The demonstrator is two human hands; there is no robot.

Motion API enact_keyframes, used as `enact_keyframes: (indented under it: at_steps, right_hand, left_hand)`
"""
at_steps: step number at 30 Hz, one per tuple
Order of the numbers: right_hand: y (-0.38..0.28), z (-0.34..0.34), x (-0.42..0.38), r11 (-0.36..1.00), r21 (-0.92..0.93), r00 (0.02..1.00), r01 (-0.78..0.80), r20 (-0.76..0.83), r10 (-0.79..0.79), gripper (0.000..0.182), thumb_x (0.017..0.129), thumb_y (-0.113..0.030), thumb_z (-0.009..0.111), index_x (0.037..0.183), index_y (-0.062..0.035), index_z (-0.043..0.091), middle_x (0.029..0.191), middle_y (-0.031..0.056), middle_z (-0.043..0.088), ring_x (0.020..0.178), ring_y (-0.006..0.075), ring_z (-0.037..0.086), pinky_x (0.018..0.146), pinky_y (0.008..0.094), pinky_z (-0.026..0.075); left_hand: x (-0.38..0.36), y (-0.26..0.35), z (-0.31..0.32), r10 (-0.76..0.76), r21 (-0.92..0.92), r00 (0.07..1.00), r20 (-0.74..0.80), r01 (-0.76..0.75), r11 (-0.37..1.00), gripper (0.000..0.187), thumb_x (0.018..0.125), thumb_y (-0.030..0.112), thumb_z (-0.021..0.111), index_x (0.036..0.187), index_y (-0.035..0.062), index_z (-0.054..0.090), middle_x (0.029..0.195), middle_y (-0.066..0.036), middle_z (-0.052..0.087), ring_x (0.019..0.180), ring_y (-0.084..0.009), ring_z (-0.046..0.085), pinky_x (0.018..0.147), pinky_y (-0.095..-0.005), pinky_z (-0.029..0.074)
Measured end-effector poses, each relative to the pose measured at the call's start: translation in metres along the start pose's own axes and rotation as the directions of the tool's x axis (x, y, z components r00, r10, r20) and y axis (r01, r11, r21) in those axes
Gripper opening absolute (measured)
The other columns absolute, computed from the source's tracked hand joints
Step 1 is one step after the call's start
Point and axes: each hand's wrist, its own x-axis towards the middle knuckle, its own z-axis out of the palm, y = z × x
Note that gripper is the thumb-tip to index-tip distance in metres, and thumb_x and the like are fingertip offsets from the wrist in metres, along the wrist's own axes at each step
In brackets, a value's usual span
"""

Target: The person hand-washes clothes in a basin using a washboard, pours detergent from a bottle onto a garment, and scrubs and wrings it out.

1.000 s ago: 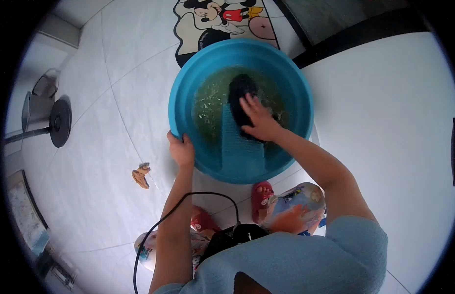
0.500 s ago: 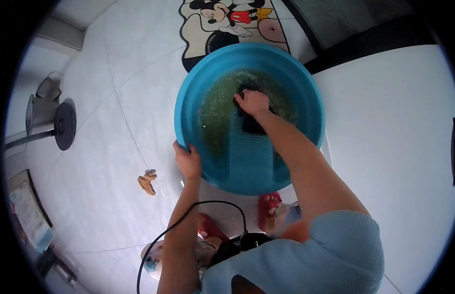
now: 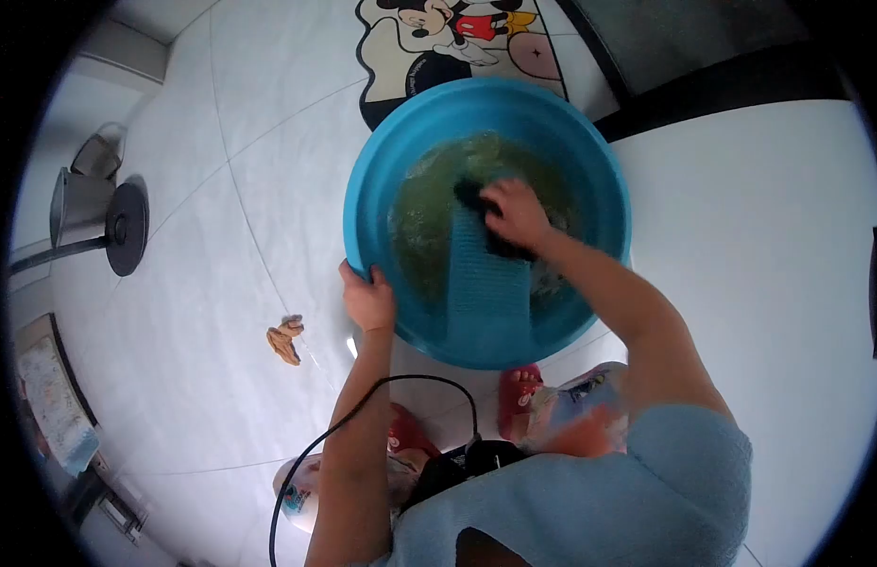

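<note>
Black cloth (cloth by its look; blur hides the detail) lies in the basin, bunched under the right hand and across the upper end of the ridged washboard. Right hand: half closed, fingers bent down onto the cloth; whether it grips or only presses cannot be told. Left hand: closed over the near left edge of the blue basin, thumb on the inner side, fingers outside. Cloudy greenish water surrounds the upper part of the washboard. Beyond the basin's far edge lies a cartoon mat. A crumpled brown item, not identifiable, sits on the pale floor, left of the basin. Red slippers are on the person's feet, just on the near side. A black cable loops across the left forearm. A grey bin stands well apart at far left.
</note>
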Motion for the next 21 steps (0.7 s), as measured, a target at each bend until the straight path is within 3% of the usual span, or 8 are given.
enact_keyframes:
  at_steps: [4, 7, 9, 11, 13, 15, 17, 21]
  right_hand:
    - [-0.047, -0.029, -0.089, 0.960, -0.217, 0.983, 0.178, 0.089, -0.162, 0.037, 0.072, -0.029, 0.071, 0.104, -0.0149, 0.056, 0.119, 0.0095, 0.051, 0.112, 0.0293, 0.047, 0.090, 0.0461, 0.037]
    - [-0.046, -0.016, -0.118, 0.959, -0.123, 0.957, 0.257, 0.169, -0.235, 0.040, 0.071, -0.032, 0.073, 0.104, -0.0154, 0.056, 0.120, 0.0089, 0.051, 0.111, 0.0286, 0.047, 0.092, 0.0453, 0.036]
    - [-0.040, -0.003, -0.109, 0.969, -0.100, 0.968, 0.227, 0.138, -0.212, 0.034, 0.074, -0.034, 0.070, 0.098, -0.0140, 0.059, 0.114, 0.0095, 0.054, 0.107, 0.0294, 0.050, 0.089, 0.0445, 0.039]
    - [-0.045, 0.017, -0.073, 0.972, -0.234, 0.987, 0.031, 0.158, 0.007, 0.027, 0.078, -0.035, 0.066, 0.090, -0.0124, 0.061, 0.103, 0.0108, 0.057, 0.098, 0.0305, 0.056, 0.084, 0.0465, 0.043]
    - [-0.042, 0.033, -0.037, 0.976, -0.126, 0.974, -0.179, 0.114, 0.194, 0.023, 0.081, -0.034, 0.062, 0.084, -0.0108, 0.062, 0.094, 0.0115, 0.058, 0.091, 0.0314, 0.060, 0.081, 0.0495, 0.045]
    - [-0.032, 0.037, -0.007, 0.971, -0.127, 0.974, -0.201, 0.077, 0.211, 0.022, 0.084, -0.031, 0.059, 0.088, -0.0093, 0.059, 0.097, 0.0113, 0.058, 0.088, 0.0312, 0.061, 0.086, 0.0498, 0.045]
    - [-0.021, 0.042, 0.017, 0.942, -0.258, 0.977, -0.215, -0.046, 0.210, 0.025, 0.086, -0.028, 0.056, 0.104, -0.0112, 0.059, 0.108, 0.0104, 0.059, 0.099, 0.0307, 0.059, 0.091, 0.0488, 0.043]
    - [0.000, 0.040, 0.054, 0.919, -0.181, 0.935, -0.350, -0.121, 0.333, 0.033, 0.087, -0.025, 0.055, 0.120, -0.0179, 0.055, 0.123, 0.0094, 0.054, 0.114, 0.0307, 0.050, 0.095, 0.0510, 0.041]
  left_hand:
    - [0.002, -0.004, 0.003, -0.035, -0.007, 0.999, 0.011, 0.035, 0.999, 0.035, 0.081, 0.015, 0.060, 0.112, 0.0039, 0.047, 0.082, -0.024, 0.064, 0.076, -0.0443, 0.061, 0.066, -0.0513, 0.048]
    - [0.002, -0.001, 0.002, -0.006, 0.032, 1.000, -0.014, 0.006, 0.999, 0.036, 0.081, 0.014, 0.060, 0.113, 0.0036, 0.047, 0.083, -0.023, 0.064, 0.076, -0.0439, 0.062, 0.066, -0.0503, 0.048]
    - [0.001, -0.004, 0.003, -0.005, 0.011, 1.000, -0.010, 0.005, 1.000, 0.036, 0.081, 0.014, 0.060, 0.113, 0.0030, 0.047, 0.084, -0.024, 0.064, 0.077, -0.0438, 0.062, 0.066, -0.0495, 0.048]
    - [0.002, -0.007, 0.006, -0.004, -0.001, 1.000, 0.001, 0.004, 1.000, 0.036, 0.082, 0.014, 0.059, 0.113, 0.0025, 0.047, 0.085, -0.024, 0.064, 0.078, -0.0436, 0.062, 0.067, -0.0487, 0.048]
    - [0.001, -0.006, 0.005, 0.059, -0.042, 0.998, -0.006, -0.060, 0.997, 0.037, 0.082, 0.013, 0.059, 0.114, 0.0011, 0.046, 0.088, -0.025, 0.063, 0.080, -0.0437, 0.061, 0.069, -0.0480, 0.048]
    - [0.000, -0.004, 0.005, 0.037, -0.014, 0.999, 0.011, -0.037, 0.999, 0.037, 0.082, 0.013, 0.059, 0.114, 0.0007, 0.046, 0.088, -0.025, 0.063, 0.081, -0.0439, 0.061, 0.069, -0.0480, 0.048]
    - [0.002, -0.009, 0.003, 0.009, 0.016, 1.000, 0.014, -0.009, 1.000, 0.036, 0.082, 0.013, 0.059, 0.114, 0.0003, 0.046, 0.088, -0.025, 0.063, 0.081, -0.0442, 0.061, 0.069, -0.0480, 0.048]
    - [0.003, -0.013, 0.008, 0.050, -0.023, 0.999, -0.005, -0.051, 0.998, 0.037, 0.082, 0.013, 0.059, 0.114, -0.0002, 0.046, 0.088, -0.026, 0.063, 0.081, -0.0449, 0.061, 0.068, -0.0480, 0.048]
